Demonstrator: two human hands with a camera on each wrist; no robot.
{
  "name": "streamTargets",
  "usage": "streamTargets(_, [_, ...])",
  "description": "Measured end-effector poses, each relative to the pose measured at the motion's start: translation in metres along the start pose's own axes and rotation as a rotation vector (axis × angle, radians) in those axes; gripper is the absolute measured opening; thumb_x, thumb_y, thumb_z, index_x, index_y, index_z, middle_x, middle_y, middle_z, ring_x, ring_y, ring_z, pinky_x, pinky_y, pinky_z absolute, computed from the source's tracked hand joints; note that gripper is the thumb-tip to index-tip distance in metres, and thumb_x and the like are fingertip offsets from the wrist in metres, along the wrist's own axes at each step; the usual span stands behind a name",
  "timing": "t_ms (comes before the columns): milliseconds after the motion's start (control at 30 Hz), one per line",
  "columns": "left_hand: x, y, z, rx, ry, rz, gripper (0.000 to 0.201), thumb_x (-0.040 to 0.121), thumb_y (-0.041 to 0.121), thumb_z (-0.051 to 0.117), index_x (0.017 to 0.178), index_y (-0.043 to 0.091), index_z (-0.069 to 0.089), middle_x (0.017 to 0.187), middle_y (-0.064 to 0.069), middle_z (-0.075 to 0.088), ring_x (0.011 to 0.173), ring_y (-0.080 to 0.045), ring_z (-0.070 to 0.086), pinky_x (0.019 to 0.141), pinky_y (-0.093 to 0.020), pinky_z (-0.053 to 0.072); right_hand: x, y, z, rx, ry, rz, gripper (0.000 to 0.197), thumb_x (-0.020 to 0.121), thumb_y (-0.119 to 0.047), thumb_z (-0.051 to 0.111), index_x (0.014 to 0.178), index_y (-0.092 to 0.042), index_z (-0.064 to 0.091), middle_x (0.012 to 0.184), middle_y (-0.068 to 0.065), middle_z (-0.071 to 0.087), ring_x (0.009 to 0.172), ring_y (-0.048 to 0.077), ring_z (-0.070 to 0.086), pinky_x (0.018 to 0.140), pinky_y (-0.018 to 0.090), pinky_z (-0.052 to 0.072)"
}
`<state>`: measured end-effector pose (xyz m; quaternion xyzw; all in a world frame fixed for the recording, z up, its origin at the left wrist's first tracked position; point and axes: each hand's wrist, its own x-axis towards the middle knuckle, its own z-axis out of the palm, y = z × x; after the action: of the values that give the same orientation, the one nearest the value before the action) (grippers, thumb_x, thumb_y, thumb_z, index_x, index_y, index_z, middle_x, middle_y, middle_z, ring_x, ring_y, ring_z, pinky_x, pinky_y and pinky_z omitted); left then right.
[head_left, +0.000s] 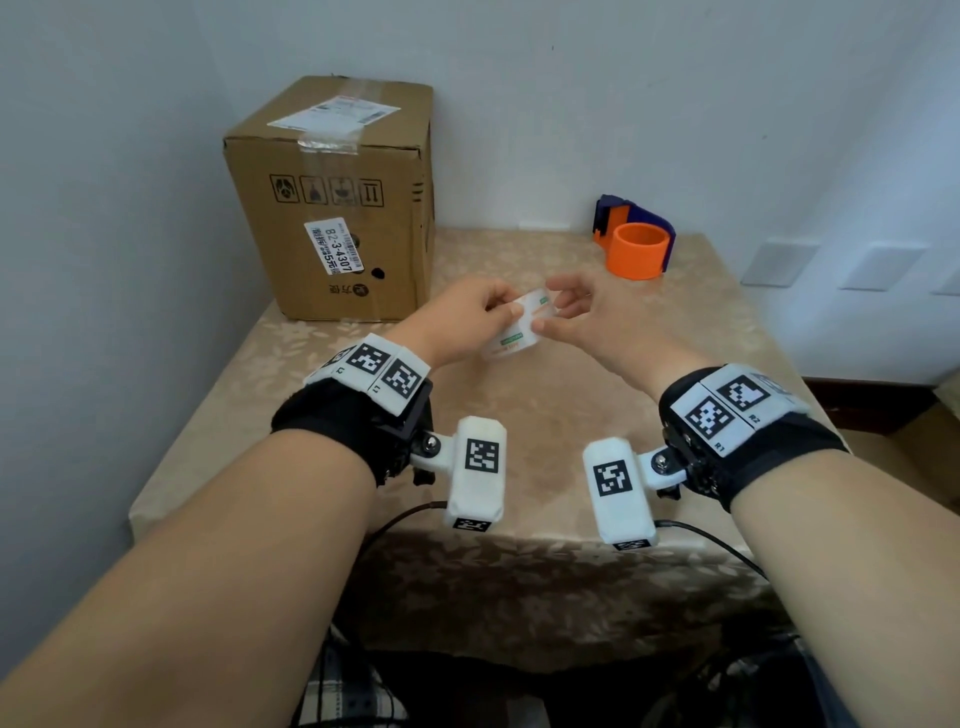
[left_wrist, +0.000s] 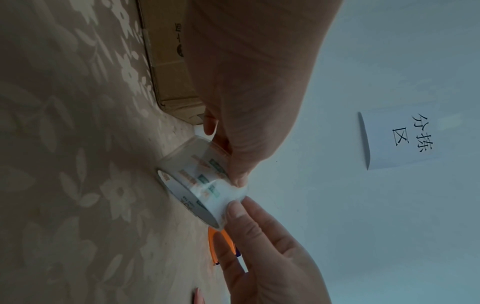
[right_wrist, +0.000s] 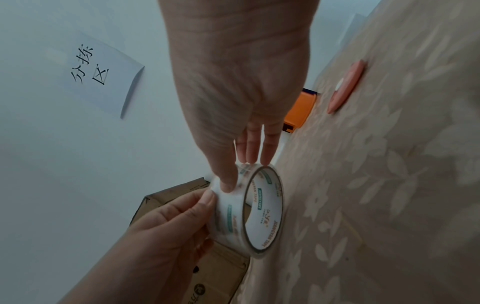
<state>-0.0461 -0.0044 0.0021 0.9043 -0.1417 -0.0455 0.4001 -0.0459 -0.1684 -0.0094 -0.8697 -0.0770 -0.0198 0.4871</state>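
Note:
A roll of clear tape (head_left: 511, 338) with green and orange print is held over the middle of the table, low above the cloth. My left hand (head_left: 506, 306) pinches its left side, thumb on the outer wrap. My right hand (head_left: 553, 309) grips it from the right, thumb on the wrap and fingers on the far rim. In the left wrist view the left hand (left_wrist: 223, 156) holds the roll (left_wrist: 197, 185), the right thumb touching its near edge. In the right wrist view the right hand (right_wrist: 240, 172) clasps the roll (right_wrist: 262, 209), both thumbs close together. Whether the roll touches the cloth I cannot tell.
A taped cardboard box (head_left: 343, 208) stands at the back left of the table (head_left: 519, 415), against the wall. An orange and purple tape dispenser (head_left: 636, 244) sits at the back right. A flat pinkish object (right_wrist: 345, 86) lies on the cloth. A paper sign (left_wrist: 400, 135) hangs on the wall.

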Motion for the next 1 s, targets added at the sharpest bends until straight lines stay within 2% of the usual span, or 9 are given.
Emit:
streamTargets(167, [0.0,0.0,0.001,0.003,0.014,-0.014,0.022,0.096,0.016,0.049,0.107,0.007,0.066,0.1,-0.012,0.069,0.101,-0.029,0.064,0.094,-0.045,0.05,0.001,0.001,0.002,0.028,0.025,-0.003,0.044,0.081,-0.011,0.07,0.122,-0.005,0.054,0.099,0.003,0.051,0.08,0.008,0.05,0.074,0.016,0.045])
streamTargets(300, [0.001,0.001,0.002,-0.009,0.025,-0.016,0.023,0.096,0.016,0.05,0.109,0.006,0.066,0.102,-0.012,0.069,0.096,-0.023,0.063,0.093,-0.04,0.049,0.002,0.005,0.005,0.019,0.004,0.026,0.057,0.074,-0.024,0.077,0.122,-0.011,0.051,0.111,0.003,0.054,0.1,0.015,0.054,0.092,0.029,0.048])
streamTargets(433, [0.0,-0.001,0.004,-0.085,-0.027,-0.017,0.023,0.094,0.012,0.053,0.111,0.004,0.067,0.109,-0.014,0.07,0.099,-0.019,0.064,0.094,-0.033,0.048,0.002,0.01,0.006,-0.061,0.01,0.001,0.056,0.071,-0.023,0.079,0.119,-0.011,0.051,0.104,0.0,0.052,0.096,0.013,0.05,0.093,0.032,0.047])
streamTargets(500, [0.0,-0.003,0.003,-0.125,-0.034,-0.02,0.023,0.094,0.011,0.054,0.112,0.003,0.067,0.11,-0.015,0.07,0.096,-0.017,0.063,0.09,-0.028,0.048,0.001,0.011,0.008,-0.07,0.026,-0.018,0.044,0.073,-0.021,0.078,0.109,-0.012,0.055,0.103,0.0,0.053,0.096,0.015,0.052,0.092,0.033,0.046])
streamTargets(600, [-0.001,-0.007,0.001,-0.179,-0.031,-0.017,0.024,0.095,0.009,0.052,0.113,-0.001,0.065,0.098,-0.009,0.069,0.079,-0.006,0.062,0.072,-0.007,0.048,-0.002,0.008,0.014,-0.119,0.043,-0.069,0.022,0.078,-0.02,0.073,0.091,-0.015,0.057,0.111,0.007,0.057,0.104,0.021,0.055,0.092,0.033,0.043])
streamTargets(667, [-0.001,-0.009,-0.001,-0.215,-0.019,-0.023,0.024,0.095,0.008,0.052,0.113,0.0,0.065,0.086,0.001,0.067,0.067,0.007,0.06,0.061,0.001,0.046,-0.003,0.006,0.017,-0.109,0.039,-0.093,0.025,0.08,-0.018,0.071,0.098,-0.013,0.055,0.116,0.009,0.055,0.107,0.021,0.053,0.09,0.03,0.043])
streamTargets(800, [-0.002,-0.013,-0.006,-0.255,-0.034,-0.03,0.023,0.095,0.009,0.053,0.113,0.005,0.066,0.079,0.011,0.065,0.057,0.016,0.061,0.058,0.001,0.045,0.0,-0.004,0.019,-0.071,-0.018,-0.14,0.04,0.077,-0.01,0.07,0.099,-0.018,0.037,0.113,0.01,0.048,0.113,0.027,0.05,0.09,0.034,0.046])
streamTargets(867, [-0.003,-0.014,-0.008,-0.275,-0.043,-0.035,0.024,0.094,0.009,0.053,0.115,0.008,0.065,0.08,0.011,0.065,0.058,0.015,0.062,0.059,0.001,0.045,0.001,-0.006,0.021,-0.102,-0.013,-0.151,0.042,0.076,-0.009,0.071,0.098,-0.017,0.036,0.108,0.008,0.047,0.11,0.029,0.051,0.089,0.038,0.047])
streamTargets(1000, [-0.002,-0.017,-0.01,-0.302,-0.046,-0.048,0.026,0.094,0.008,0.054,0.118,0.006,0.063,0.082,0.011,0.066,0.06,0.016,0.063,0.061,0.002,0.046,0.004,-0.008,0.024,-0.133,0.004,-0.19,0.04,0.075,-0.007,0.069,0.095,-0.016,0.036,0.102,0.007,0.046,0.099,0.026,0.05,0.083,0.036,0.046])
